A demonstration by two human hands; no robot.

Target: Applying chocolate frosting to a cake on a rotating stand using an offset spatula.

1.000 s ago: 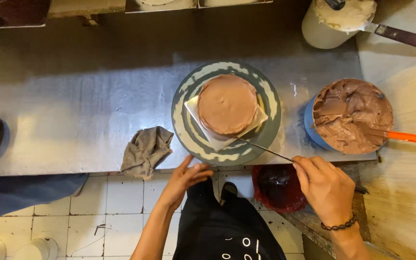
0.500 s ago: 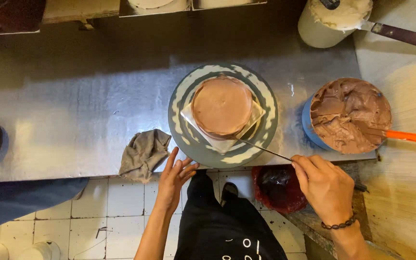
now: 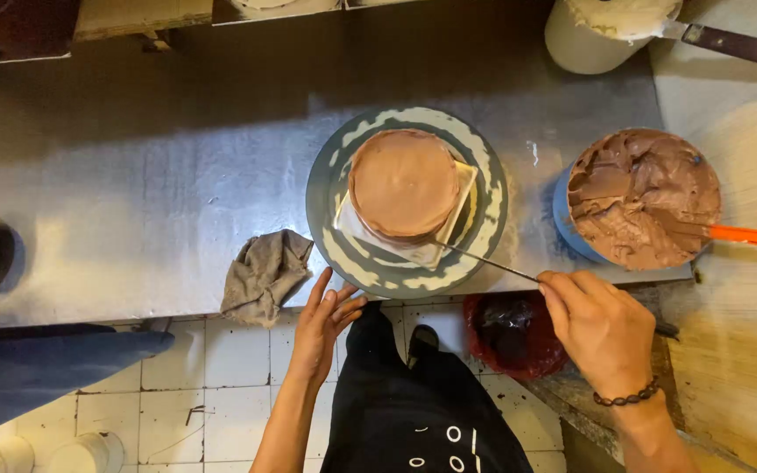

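A grey rag [image 3: 265, 273] lies crumpled near the steel table's [image 3: 133, 175] front edge. Just right of it the left hand [image 3: 321, 320] is open, fingers spread, fingertips at the rim of the turntable [image 3: 330, 188]. The cake [image 3: 403, 184] sits in the middle of that turntable on a pale square board [image 3: 462, 188]: round, coated in smooth, light brown icing, its top flat and even. The right hand [image 3: 602, 328] is closed around a thin spatula [image 3: 484, 261] whose tip meets the cake's near side low down. This looks like smoothing the side; the next move likely calls for a steady blade while the left hand nudges the turntable round. Further right stands a blue tub [image 3: 562, 215] of chocolate icing [image 3: 641, 197].
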